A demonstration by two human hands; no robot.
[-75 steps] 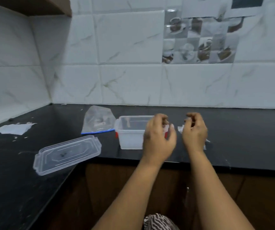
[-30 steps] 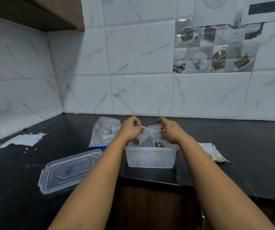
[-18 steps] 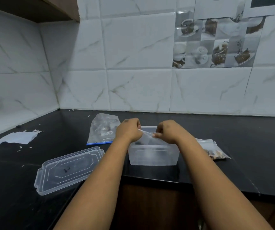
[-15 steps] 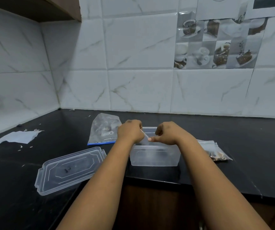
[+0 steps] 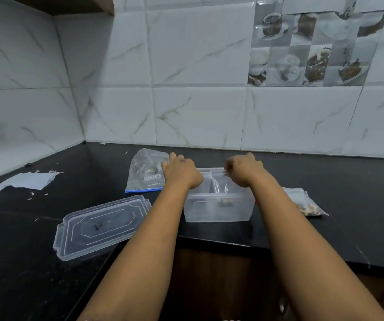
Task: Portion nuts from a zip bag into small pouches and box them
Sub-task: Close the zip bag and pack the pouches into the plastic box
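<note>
My left hand (image 5: 181, 173) has let go; only my right hand (image 5: 244, 172) still pinches the small clear nut pouch (image 5: 218, 186), now hanging inside the translucent plastic box (image 5: 216, 210), ready to drop.

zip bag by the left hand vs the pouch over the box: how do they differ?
The zip bag is larger and lies flat on the counter, with a blue edge and white print; the small pouch hangs upright in the open box. The left hand hides any contact with the bag; the right hand pinches the pouch's top. Both are clear plastic.
</note>
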